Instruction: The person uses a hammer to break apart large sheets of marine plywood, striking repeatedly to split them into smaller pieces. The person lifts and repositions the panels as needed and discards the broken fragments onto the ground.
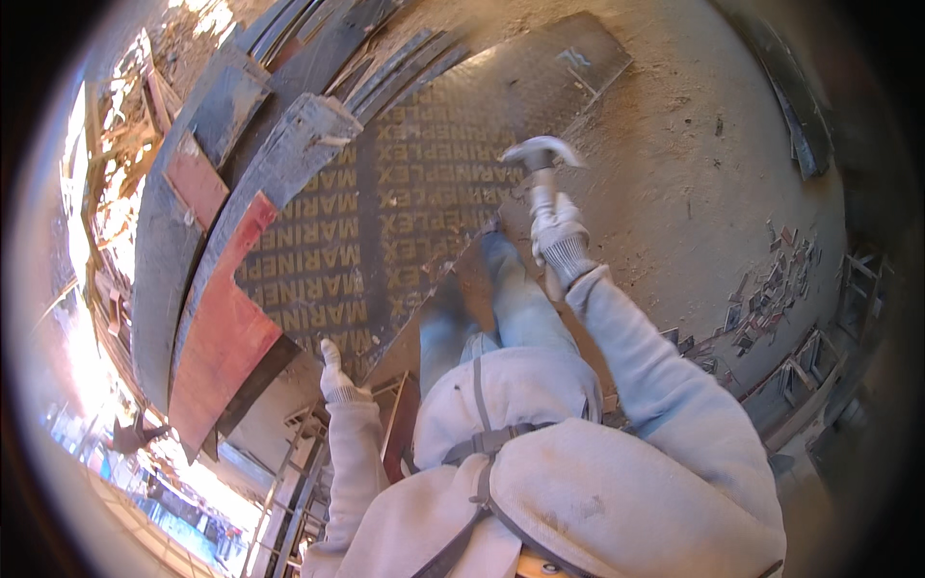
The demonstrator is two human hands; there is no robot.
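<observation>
My gloved right hand (pixel 559 229) is closed around the handle of a claw hammer (pixel 544 151), whose metal head is raised beyond the fist. Below and left of it lies a large dark plywood sheet (pixel 405 207) with rows of yellow print and an uneven near edge. My gloved left hand (pixel 332 361) is at the sheet's lower left edge, touching or close to it. Seen narrow and from the side, its fingers do not show well enough to tell their grip. A red-faced board piece (pixel 226 323) lies left of the sheet.
Long grey boards (pixel 183 241) are stacked along the left. Dusty ground (pixel 674 154) spreads to the right, with scattered wood scraps (pixel 766 289) and a dark plank (pixel 785 82) at the far right. My legs (pixel 525 299) are against the sheet's near edge.
</observation>
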